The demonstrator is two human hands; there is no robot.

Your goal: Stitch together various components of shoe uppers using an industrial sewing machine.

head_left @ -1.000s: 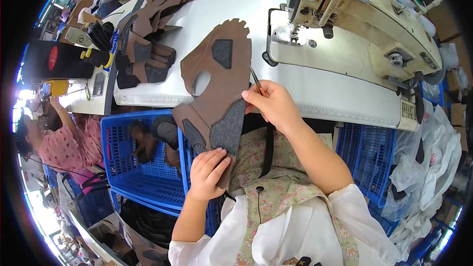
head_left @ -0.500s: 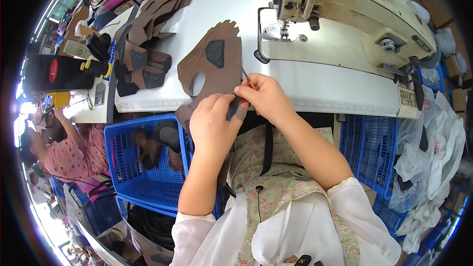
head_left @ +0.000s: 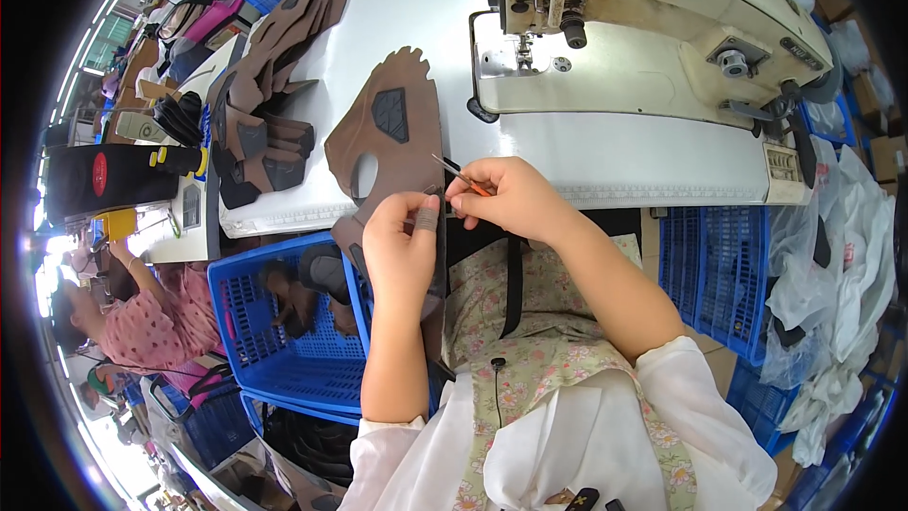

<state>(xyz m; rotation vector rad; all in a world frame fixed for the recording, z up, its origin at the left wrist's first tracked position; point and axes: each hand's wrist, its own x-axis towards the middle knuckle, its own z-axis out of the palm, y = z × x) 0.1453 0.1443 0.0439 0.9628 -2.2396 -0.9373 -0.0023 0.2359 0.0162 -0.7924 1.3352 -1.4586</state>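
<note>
A brown leather-like panel [head_left: 402, 161] with a black patch, a hole and a toothed far edge lies on the white table and hangs over its front edge. My left hand [head_left: 402, 241] pinches its right edge between thumb and fingers; a grey ribbed covering wraps the thumb. Just to the right, my right hand [head_left: 515, 197] is closed round small snips [head_left: 476, 186] with an orange handle. Their thin blade points up and left, against the panel's edge. The two hands are close but apart. The fingers under the panel are hidden.
A sewing machine [head_left: 653, 66] stands at the far right. Similar brown pieces [head_left: 260, 137] are stacked at the left. Blue crates flank my lap, one at the left [head_left: 293, 374] holding dark pieces, one at the right [head_left: 714, 274]. Another person [head_left: 156, 322] sits at far left.
My hands have drawn apart from touching. The snips' blade has tilted further left and shows more clearly. The panel has shifted slightly, and the whole view has moved a little.
</note>
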